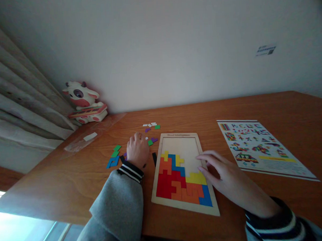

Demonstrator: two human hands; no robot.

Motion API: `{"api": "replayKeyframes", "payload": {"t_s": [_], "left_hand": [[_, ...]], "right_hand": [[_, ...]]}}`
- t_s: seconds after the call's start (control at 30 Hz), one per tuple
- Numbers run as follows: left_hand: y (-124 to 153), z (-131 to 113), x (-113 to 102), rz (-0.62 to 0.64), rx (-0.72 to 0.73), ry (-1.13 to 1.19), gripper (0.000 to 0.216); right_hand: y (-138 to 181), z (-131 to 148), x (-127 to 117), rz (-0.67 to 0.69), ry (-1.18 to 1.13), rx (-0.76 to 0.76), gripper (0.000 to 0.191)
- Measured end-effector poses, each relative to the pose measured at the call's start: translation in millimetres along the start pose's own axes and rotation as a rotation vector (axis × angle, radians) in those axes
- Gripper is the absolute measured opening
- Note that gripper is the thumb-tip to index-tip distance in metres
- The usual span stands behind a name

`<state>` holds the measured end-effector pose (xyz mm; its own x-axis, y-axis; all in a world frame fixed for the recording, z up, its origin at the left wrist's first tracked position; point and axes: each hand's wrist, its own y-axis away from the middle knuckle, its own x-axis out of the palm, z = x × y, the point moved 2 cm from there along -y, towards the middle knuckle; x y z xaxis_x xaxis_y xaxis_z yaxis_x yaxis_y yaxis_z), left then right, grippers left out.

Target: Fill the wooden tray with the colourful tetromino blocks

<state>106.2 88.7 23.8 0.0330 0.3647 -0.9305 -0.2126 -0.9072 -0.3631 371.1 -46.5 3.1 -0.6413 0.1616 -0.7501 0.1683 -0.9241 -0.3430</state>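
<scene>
Spanning the view, the table (283, 108) carries everything. A printed sheet (260, 148) lies at the right, apart from the board (178, 146), whose lower half is filled with coloured blocks (176, 180). The right hand (224, 176) lies flat on the board's right rim, fingers (205, 157) stretched out close together, holding nothing. The left hand (137, 151) rests knuckles-up just left of the board among loose pieces (113, 161); whether it pinches one I cannot tell.

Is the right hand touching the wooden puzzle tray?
Touching. In the head view the right hand lies with its fingers flat across the puzzle tray at its right rim, no gap visible.
</scene>
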Motion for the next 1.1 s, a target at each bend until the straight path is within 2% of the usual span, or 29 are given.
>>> {"api": "replayKeyframes", "payload": {"t_s": [0.07, 0.17, 0.37, 0.6, 0.7, 0.77, 0.83, 0.97, 1.03, 1.1], "left_hand": [[0, 18, 2, 0.175, -0.138, -0.127, 0.028], [1, 30, 3, 0.329, -0.177, -0.139, 0.031], [1, 20, -1, 0.312, -0.134, -0.119, 0.026], [0, 18, 0, 0.149, -0.024, -0.093, 0.021], [0, 11, 1, -0.006, 0.133, 0.124, 0.017], [3, -1, -2, -0.130, 0.269, 0.394, 0.014], [10, -16, -5, -0.177, 0.391, 0.684, 0.012], [27, -46, -9, -0.031, 0.619, 1.054, 0.010], [35, -57, -11, 0.061, 0.706, 1.136, 0.010], [40, -62, -13, 0.107, 0.719, 1.175, 0.011]], "right_hand": [[-1, 2, -1, -0.008, 0.006, 0.001, 0.021], [-4, 5, -2, -0.027, 0.013, -0.009, 0.021], [-3, 5, -2, -0.028, 0.024, -0.025, 0.021], [1, -4, -3, -0.021, 0.035, -0.016, 0.021], [0, -3, -3, -0.038, 0.038, -0.020, 0.021], [-1, -1, -3, -0.037, 0.035, -0.014, 0.021], [-3, 2, -2, -0.031, 0.030, 0.000, 0.021], [-4, 6, 0, -0.036, 0.019, 0.000, 0.021], [-4, 8, 2, -0.038, 0.004, -0.010, 0.021], [-4, 11, 4, -0.038, -0.017, -0.016, 0.022]]}}
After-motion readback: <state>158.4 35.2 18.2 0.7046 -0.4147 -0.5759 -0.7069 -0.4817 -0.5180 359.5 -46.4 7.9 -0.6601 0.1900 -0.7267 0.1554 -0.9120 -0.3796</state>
